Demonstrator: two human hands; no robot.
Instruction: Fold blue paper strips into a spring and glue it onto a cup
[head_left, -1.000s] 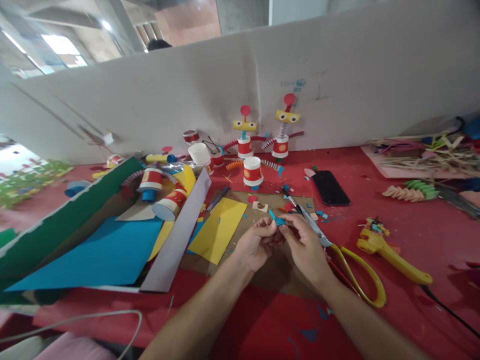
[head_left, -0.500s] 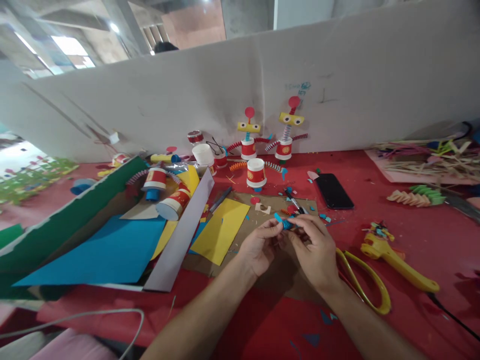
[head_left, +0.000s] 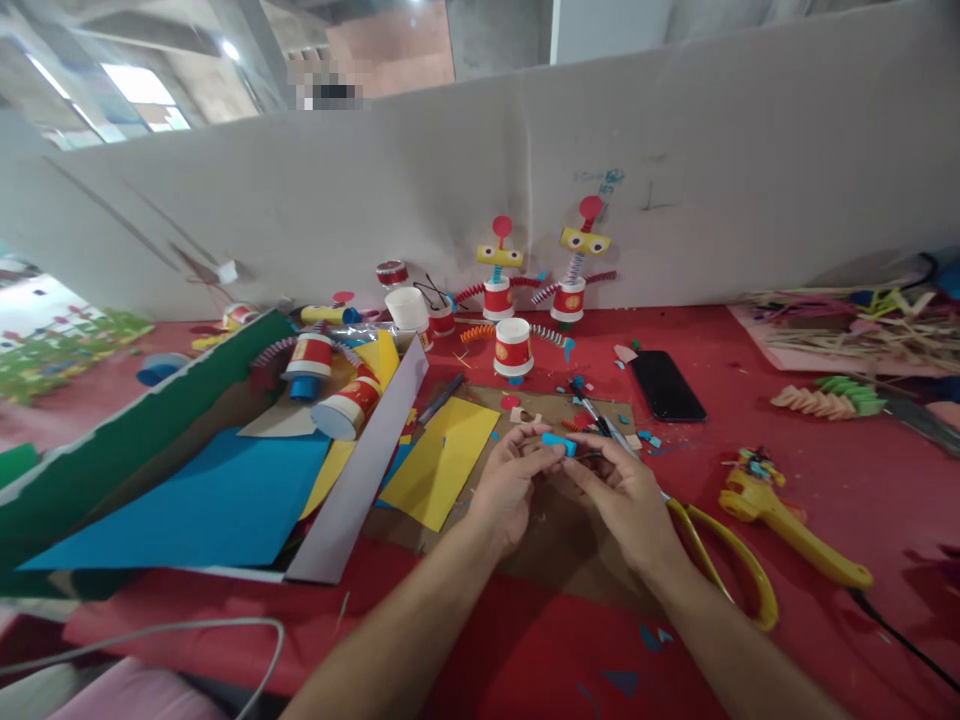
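Between my two hands is a small blue folded paper piece, pinched at its ends by the fingertips. My left hand grips its left side and my right hand its right side; the fingers partly cover it. Beyond them stands a red and white paper cup figure with an orange spring arm and a pale one. Under my hands lies a brown cardboard sheet with paper scraps. A pen and scissors with yellow handles lie close to my right hand.
Two cup robots with yellow heads stand against the white partition. A green-sided box with blue sheets and cups is at left. A yellow glue gun, a black phone and paper strips are at right.
The blue paper piece has turned between my fingers: its folded ridges showed before, a flatter face shows now. Both hands stay over the cardboard. The view has shifted slightly.
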